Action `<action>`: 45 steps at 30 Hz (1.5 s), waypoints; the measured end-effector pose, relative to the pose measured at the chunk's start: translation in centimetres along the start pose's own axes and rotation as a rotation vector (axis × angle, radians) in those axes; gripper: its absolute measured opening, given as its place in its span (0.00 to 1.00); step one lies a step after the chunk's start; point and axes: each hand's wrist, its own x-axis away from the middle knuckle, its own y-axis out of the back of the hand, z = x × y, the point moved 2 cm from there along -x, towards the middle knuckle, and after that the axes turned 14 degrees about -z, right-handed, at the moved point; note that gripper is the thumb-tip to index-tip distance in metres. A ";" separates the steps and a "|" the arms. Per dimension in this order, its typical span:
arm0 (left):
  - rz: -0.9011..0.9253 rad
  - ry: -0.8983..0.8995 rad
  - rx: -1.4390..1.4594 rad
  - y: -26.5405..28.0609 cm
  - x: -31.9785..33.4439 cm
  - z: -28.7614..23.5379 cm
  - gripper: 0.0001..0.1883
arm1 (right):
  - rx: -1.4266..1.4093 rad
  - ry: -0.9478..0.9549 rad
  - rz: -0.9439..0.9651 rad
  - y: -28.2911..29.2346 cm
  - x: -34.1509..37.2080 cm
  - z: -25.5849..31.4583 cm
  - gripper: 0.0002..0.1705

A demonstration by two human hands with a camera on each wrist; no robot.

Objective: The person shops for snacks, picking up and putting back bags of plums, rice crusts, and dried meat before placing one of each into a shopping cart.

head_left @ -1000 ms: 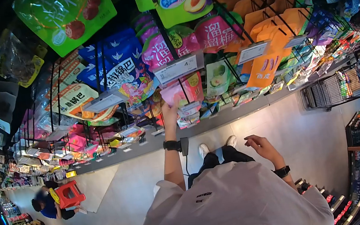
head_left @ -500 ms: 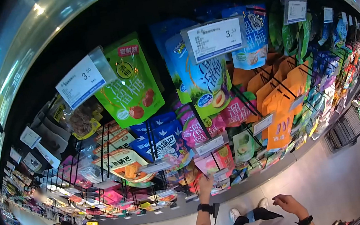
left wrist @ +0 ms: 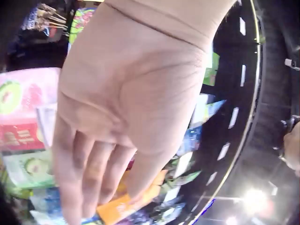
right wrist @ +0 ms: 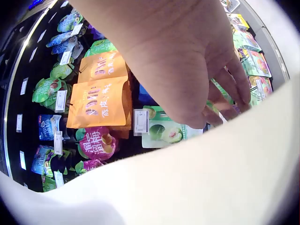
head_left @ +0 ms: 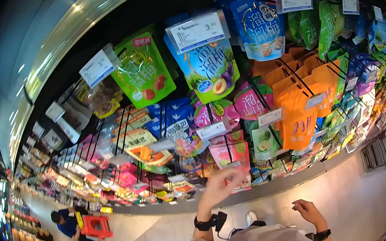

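Observation:
My left hand (head_left: 217,186) is in front of the lower part of the display rack, fingers stretched out and holding nothing. Just beyond it hangs a pink snack pouch (head_left: 241,152), its lower part partly covered by the hand. The left wrist view shows the bare palm (left wrist: 126,89), with the pink pouch (left wrist: 28,108) beside it and a green-and-white pouch (left wrist: 33,168) below that. Low by my body, my right hand (head_left: 310,212) hangs with loosely bent fingers and holds nothing. A white sleeve covers the lower part of the right wrist view.
Orange pouches (head_left: 299,120) hang right of centre, with blue pouches (head_left: 259,27) above them. Black hooks and price tags (head_left: 214,130) jut from the rack. A shopping cart (head_left: 379,148) stands at the right. On the left, a person (head_left: 67,224) is beside a red stool (head_left: 95,226).
The head view has tilted up, showing more of the upper rack. My left hand has drawn back from the pink pouch toward me, leaving it on the rack. The right hand stays low.

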 end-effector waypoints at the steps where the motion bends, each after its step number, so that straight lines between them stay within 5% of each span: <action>1: -0.165 -0.228 -0.074 0.0 -0.4 -2.0 0.09 | 0.005 0.026 -0.017 1.0 0.1 -0.1 0.17; 5: -0.711 -0.614 -0.483 -1.5 -4.0 -10.4 0.15 | -0.031 0.023 -0.116 5.5 2.1 -2.1 0.17; 9: -1.006 -0.633 -0.222 -0.7 -9.7 -12.3 0.19 | -0.051 -0.014 -0.222 10.0 4.4 -6.9 0.17; 11: -0.989 -0.595 -0.016 0.3 -12.2 -13.3 0.21 | -0.051 -0.044 -0.267 11.7 5.4 -8.8 0.16; 22: -0.786 -0.333 -0.039 2.1 -17.4 -12.6 0.22 | -0.089 -0.028 -0.349 15.2 7.2 -10.7 0.16; 25: -0.771 -0.466 0.118 0.7 -16.7 -13.5 0.30 | -0.081 -0.014 -0.343 14.8 6.9 -9.4 0.15; 28: -0.805 -0.332 0.159 2.1 -16.4 -12.5 0.35 | -0.059 0.011 -0.332 14.0 6.5 -8.3 0.15; 32: -0.851 -0.386 0.067 1.1 -16.0 -14.6 0.33 | -0.047 0.015 -0.320 12.2 5.5 -6.6 0.14; 36: -0.723 -0.351 -0.008 1.5 -15.9 -14.2 0.21 | -0.047 0.024 -0.309 10.2 5.2 -4.9 0.15; 45: -0.595 -0.235 0.206 3.6 -16.9 -13.4 0.25 | -0.038 0.001 -0.303 7.1 5.4 -4.5 0.17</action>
